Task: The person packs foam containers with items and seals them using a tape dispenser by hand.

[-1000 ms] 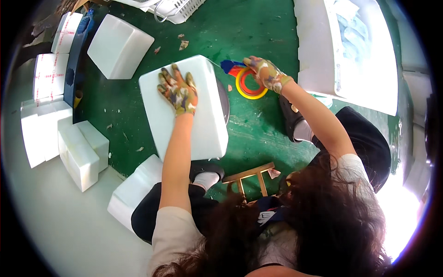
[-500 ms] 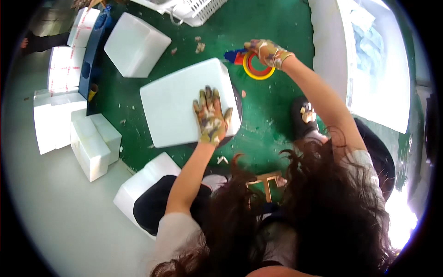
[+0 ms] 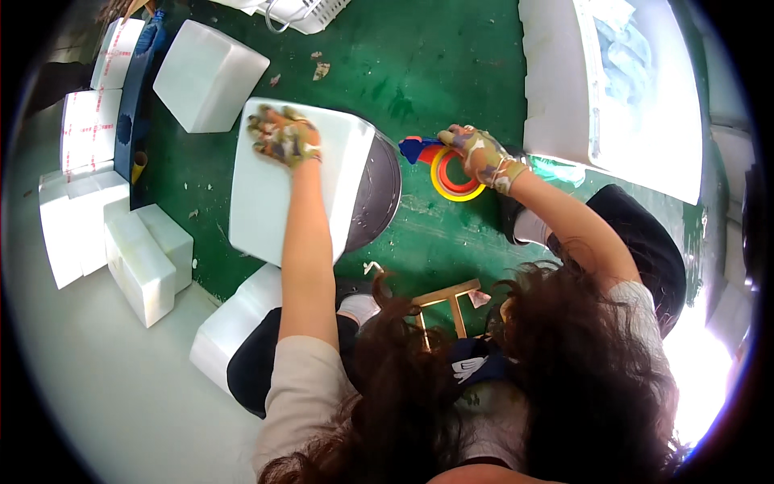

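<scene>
Pressing flat on the white foam slab [image 3: 274,189], the left hand [image 3: 284,135] has its fingers spread near the far edge; the slab's long axis runs near to far over a dark round stand [image 3: 379,194]. Right of it, on the green floor [image 3: 451,73], the right hand [image 3: 481,153] curls its fingers on a yellow tape roll [image 3: 453,179].

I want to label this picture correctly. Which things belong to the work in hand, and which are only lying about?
In use:
- left hand, flat on the white foam box
- right hand, on the yellow tape roll

Lying about:
- other foam box
- stacked foam blocks
- white wire basket
- small wooden frame
</scene>
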The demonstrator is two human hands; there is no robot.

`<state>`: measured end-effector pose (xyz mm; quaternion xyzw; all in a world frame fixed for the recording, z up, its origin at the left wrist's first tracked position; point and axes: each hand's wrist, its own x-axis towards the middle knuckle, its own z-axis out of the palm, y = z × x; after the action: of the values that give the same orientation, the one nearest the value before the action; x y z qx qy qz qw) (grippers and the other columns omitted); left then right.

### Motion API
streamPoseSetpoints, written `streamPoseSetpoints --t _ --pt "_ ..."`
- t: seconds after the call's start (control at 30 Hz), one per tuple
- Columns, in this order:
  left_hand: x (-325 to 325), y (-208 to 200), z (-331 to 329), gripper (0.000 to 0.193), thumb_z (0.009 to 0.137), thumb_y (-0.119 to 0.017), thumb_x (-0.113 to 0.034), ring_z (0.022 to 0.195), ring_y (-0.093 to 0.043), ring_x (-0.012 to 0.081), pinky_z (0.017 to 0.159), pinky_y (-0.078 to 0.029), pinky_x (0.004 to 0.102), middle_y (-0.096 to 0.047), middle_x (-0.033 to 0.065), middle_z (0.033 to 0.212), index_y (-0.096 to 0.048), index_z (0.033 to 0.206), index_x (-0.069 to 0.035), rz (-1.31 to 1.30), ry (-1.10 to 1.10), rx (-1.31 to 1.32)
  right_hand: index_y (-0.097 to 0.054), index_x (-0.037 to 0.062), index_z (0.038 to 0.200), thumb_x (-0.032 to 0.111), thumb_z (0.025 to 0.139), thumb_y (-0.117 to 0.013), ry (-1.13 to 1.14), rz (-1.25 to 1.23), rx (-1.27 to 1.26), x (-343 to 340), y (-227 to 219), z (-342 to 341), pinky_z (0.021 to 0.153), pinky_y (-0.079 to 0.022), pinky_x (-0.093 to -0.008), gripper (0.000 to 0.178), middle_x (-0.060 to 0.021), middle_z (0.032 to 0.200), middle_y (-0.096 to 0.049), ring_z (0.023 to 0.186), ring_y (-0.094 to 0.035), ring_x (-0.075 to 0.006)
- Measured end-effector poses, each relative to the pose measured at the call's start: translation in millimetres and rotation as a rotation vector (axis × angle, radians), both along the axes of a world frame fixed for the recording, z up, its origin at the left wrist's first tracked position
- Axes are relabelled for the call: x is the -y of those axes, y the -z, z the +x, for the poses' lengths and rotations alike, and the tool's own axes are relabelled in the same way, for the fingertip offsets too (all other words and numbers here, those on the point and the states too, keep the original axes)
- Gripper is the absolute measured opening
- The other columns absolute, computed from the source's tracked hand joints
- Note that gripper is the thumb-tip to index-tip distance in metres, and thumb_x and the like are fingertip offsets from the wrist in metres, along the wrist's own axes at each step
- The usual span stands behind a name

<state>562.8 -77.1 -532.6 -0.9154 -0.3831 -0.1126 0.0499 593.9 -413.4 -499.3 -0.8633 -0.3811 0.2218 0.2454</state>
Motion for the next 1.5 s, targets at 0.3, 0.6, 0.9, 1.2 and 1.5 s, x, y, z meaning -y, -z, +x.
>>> streamPoseSetpoints --t 0.3,0.6,0.9,1.2,1.5 --pt "-189 38 -118 0.046 0.087 -0.047 -0.037 0.11 -0.05 0.0325 0.089 -0.04 0.0454 -0.052 0.0192 0.118 -0.049 0.115 -0.002 0.774 -0.677 0.114 -0.051 0.0165 0.121 0.009 0.084 -0.045 -0.136 0.106 0.199 -123 -17 39 0.094 -0.042 -0.0387 0.038 -0.0152 0.125 -0.052 0.113 -0.052 -0.0337" --pt "38 -15 -109 0.054 0.093 -0.042 -0.032 0.133 -0.027 0.0354 0.107 -0.019 0.0492 -0.033 0.0186 0.142 -0.035 0.136 0.0 0.042 0.391 -0.086 -0.049 0.0116 0.118 0.003 0.074 -0.056 -0.137 0.061 0.044 -36 31 -7 0.09 -0.044 -0.0418 0.045 -0.0182 0.122 -0.05 0.105 -0.052 -0.0386" --pt "37 -9 -103 0.053 0.095 -0.038 -0.031 0.135 -0.025 0.0335 0.107 -0.018 0.0513 -0.03 0.0168 0.144 -0.033 0.137 0.0 0.045 0.341 -0.083 -0.052 0.0163 0.117 0.002 0.072 -0.052 -0.357 -0.183 -0.108 28 -12 -58 0.082 -0.049 -0.0407 0.047 -0.0164 0.123 -0.052 0.1 -0.057 -0.0357" --pt "41 -2 -105 0.054 0.095 -0.038 -0.031 0.135 -0.024 0.0346 0.107 -0.018 0.0527 -0.028 0.0175 0.145 -0.031 0.138 0.0 0.074 0.305 -0.076 -0.059 0.0189 0.112 0.014 0.073 -0.058 -0.459 0.062 -0.334 -48 40 -127 0.077 -0.048 -0.0415 0.039 -0.0104 0.106 -0.057 0.09 -0.059 -0.0343" --pt "111 -10 -138 0.044 0.093 -0.041 -0.025 0.118 -0.038 0.0316 0.097 -0.032 0.0413 -0.042 0.0167 0.128 -0.041 0.129 0.0 -0.524 0.557 0.577 -0.058 0.0095 0.093 0.013 0.066 -0.061 -0.256 -0.229 0.044 69 41 -67 0.075 -0.049 -0.0401 0.028 -0.017 0.092 -0.058 0.089 -0.059 -0.0343"
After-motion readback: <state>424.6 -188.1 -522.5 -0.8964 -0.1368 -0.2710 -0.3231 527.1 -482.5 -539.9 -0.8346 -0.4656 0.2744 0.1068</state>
